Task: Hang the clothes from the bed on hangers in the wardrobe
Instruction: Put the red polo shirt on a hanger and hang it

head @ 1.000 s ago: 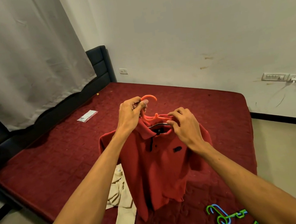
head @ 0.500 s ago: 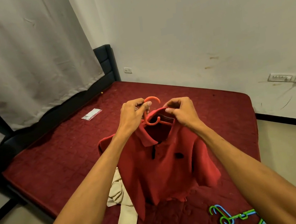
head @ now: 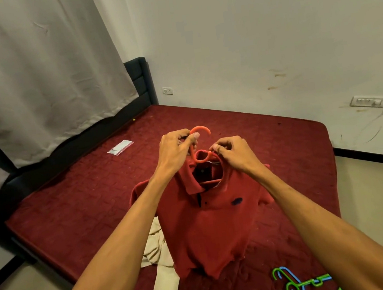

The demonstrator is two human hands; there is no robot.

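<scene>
A red polo shirt (head: 210,225) hangs in the air above the bed (head: 76,203) on an orange plastic hanger (head: 199,130). My left hand (head: 176,151) grips the hanger's neck just below the hook. My right hand (head: 233,154) pinches the right side of the shirt's collar against the hanger's shoulder. The hanger's crossbar shows through the open collar. A cream garment (head: 160,258) lies crumpled on the bed behind the shirt's lower left. The wardrobe is out of view.
Green and blue hangers (head: 299,284) lie on the bed's near right corner. A small clear packet (head: 120,147) lies near the dark headboard (head: 138,81). A white curtain (head: 29,68) hangs at left; wall sockets (head: 377,103) sit at right above bare floor.
The shirt has risen and settled straighter on the hanger. My right hand moved from the collar's front to its right side. My left hand kept its grip.
</scene>
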